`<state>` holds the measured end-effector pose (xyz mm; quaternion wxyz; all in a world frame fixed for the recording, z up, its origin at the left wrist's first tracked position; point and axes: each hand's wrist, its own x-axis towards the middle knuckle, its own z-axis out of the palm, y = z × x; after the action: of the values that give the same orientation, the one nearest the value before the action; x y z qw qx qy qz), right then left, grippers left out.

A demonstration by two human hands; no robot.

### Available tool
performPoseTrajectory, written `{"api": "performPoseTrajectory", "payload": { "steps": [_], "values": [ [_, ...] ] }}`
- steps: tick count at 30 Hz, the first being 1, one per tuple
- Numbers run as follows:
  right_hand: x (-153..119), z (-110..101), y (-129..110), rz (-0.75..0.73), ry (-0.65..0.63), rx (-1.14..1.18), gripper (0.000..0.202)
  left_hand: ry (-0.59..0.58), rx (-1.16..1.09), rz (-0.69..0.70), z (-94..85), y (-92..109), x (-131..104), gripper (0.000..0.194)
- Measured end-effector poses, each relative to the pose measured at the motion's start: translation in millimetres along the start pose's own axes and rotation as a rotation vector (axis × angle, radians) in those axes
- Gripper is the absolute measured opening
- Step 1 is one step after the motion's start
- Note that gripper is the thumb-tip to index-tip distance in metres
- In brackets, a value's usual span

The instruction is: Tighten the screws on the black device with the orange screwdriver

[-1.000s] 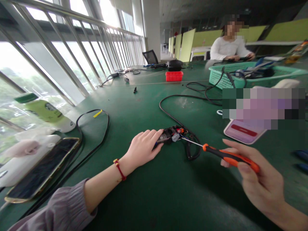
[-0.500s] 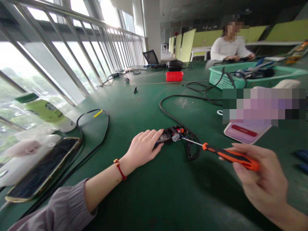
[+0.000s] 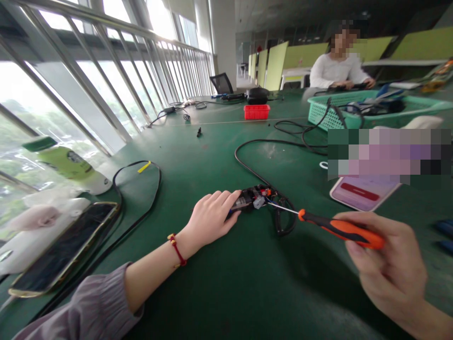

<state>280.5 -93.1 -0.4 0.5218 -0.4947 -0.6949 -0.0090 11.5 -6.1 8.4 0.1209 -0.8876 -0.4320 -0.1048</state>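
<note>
- Screwdriver with an orange-and-black moulded grip (image 3: pixel 339 228) and a thin metal shaft: its long axis runs obliquely, from the grip at the right to the tip at the far left.
- Right hand (image 3: pixel 392 264): fingers clamped on the grip, the forefinger along its upper side and the thumb beneath. The hand stands well apart from the work, reaching it only by way of the shaft.
- Opened, elongated black device with exposed inner parts (image 3: pixel 245 201): it lies on the green bench (image 3: pixel 205 165), far to the left of the right hand's fingers and directly beyond the left hand's fingertips. Its long axis runs from that hand rightward and slightly away from the person.
- Left hand (image 3: pixel 208 218): much the nearer of the two to the device. Its fingers are laid side by side over the left end, the thumb set apart from them along the near side, so that this end is held between them.
- Key relation: the tip meets the device region from the right, beside a small grey block (image 3: pixel 259 202), opposite the held end. Shaft and device axes form a shallow, open angle; whether the tip touches a part cannot be told.
</note>
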Motion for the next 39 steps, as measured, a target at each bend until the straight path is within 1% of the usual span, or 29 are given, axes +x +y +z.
{"api": "performPoseTrajectory", "payload": {
  "steps": [2, 4, 5, 6, 9, 12, 14, 15, 17, 18, 19, 23, 25, 27, 28, 30, 31, 32, 33, 35, 36, 38, 39],
  "values": [
    [-1.7, -0.5, 2.8, 0.015, -0.065, 0.034, 0.029, 0.005, 0.004, 0.001, 0.3, 0.2, -0.1, 0.038],
    [-3.9, -1.5, 7.1, 0.055, -0.171, 0.105, 0.024, 0.011, 0.009, 0.003, 0.7, 0.4, -0.3, 0.038],
    [-4.7, -1.9, 8.9, 0.071, -0.203, 0.132, 0.023, 0.014, 0.012, 0.003, 0.9, 0.5, -0.5, 0.037],
    [-5.2, -2.2, 10.1, 0.077, -0.209, 0.139, 0.023, 0.017, 0.016, 0.002, 1.1, 0.6, -0.8, 0.037],
    [-5.1, -2.2, 9.7, 0.044, -0.122, 0.042, 0.028, 0.026, 0.032, -0.007, 1.3, 1.3, -1.8, 0.037],
    [-3.2, -1.0, 6.9, 0.019, -0.082, -0.034, 0.034, 0.033, 0.064, -0.034, 1.3, 1.7, -2.6, 0.037],
    [-1.6, 0.0, 6.0, -0.012, -0.108, -0.029, 0.032, 0.032, 0.081, -0.054, 1.2, 1.6, -2.8, 0.037],
    [-0.8, 0.5, 5.8, -0.009, -0.156, -0.002, 0.028, 0.03, 0.082, -0.06, 1.3, 1.4, -2.7, 0.037],
    [0.2, 1.2, 5.9, 0.037, -0.234, 0.059, 0.021, 0.03, 0.075, -0.061, 1.3, 0.8, -2.5, 0.037],
    [0.4, 1.4, 6.0, 0.057, -0.251, 0.074, 0.02, 0.032, 0.069, -0.06, 1.3, 0.5, -2.3, 0.037],
    [0.5, 1.6, 6.1, 0.065, -0.235, 0.065, 0.021, 0.033, 0.063, -0.058, 1.2, 0.1, -2.1, 0.037],
    [-0.5, 2.0, 6.3, 0.063, -0.073, -0.056, 0.031, 0.036, 0.05, -0.052, 1.2, -0.9, -1.6, 0.037],
    [-0.8, 1.8, 6.8, 0.064, -0.058, -0.054, 0.033, 0.033, 0.043, -0.052, 1.5, -1.1, -1.6, 0.037],
    [-0.8, 1.3, 7.6, 0.046, -0.123, -0.025, 0.029, 0.03, 0.035, -0.053, 1.9, -1.3, -1.6, 0.037],
    [-0.6, 1.1, 8.1, 0.039, -0.19, 0.006, 0.025, 0.029, 0.033, -0.053, 2.1, -1.4, -1.6, 0.037],
    [-0.1, 1.0, 8.5, 0.109, -0.287, 0.09, 0.02, 0.03, 0.034, -0.052, 2.5, -1.5, -1.6, 0.037],
    [0.1, 1.1, 8.5, 0.135, -0.3, 0.12, 0.02, 0.03, 0.036, -0.05, 2.6, -1.6, -1.6, 0.037],
    [0.4, 1.4, 8.2, 0.152, -0.277, 0.123, 0.021, 0.032, 0.04, -0.047, 2.7, -1.6, -1.6, 0.037],
    [0.6, 1.7, 7.7, 0.151, -0.227, 0.101, 0.022, 0.034, 0.043, -0.045, 2.7, -1.7, -1.7, 0.037],
    [0.9, 1.9, 6.3, 0.12, -0.109, 0.014, 0.025, 0.036, 0.047, -0.039, 2.7, -1.8, -1.8, 0.037],
    [1.0, 1.8, 5.6, 0.101, -0.073, -0.016, 0.028, 0.038, 0.047, -0.036, 2.6, -1.8, -1.9, 0.037],
    [1.1, 1.1, 4.6, 0.068, -0.064, -0.045, 0.031, 0.042, 0.044, -0.032, 2.6, -1.8, -2.1, 0.037],
    [1.1, 0.7, 4.4, 0.048, -0.088, -0.036, 0.03, 0.043, 0.041, -0.03, 2.5, -1.8, -2.2, 0.037]
  ]
}}
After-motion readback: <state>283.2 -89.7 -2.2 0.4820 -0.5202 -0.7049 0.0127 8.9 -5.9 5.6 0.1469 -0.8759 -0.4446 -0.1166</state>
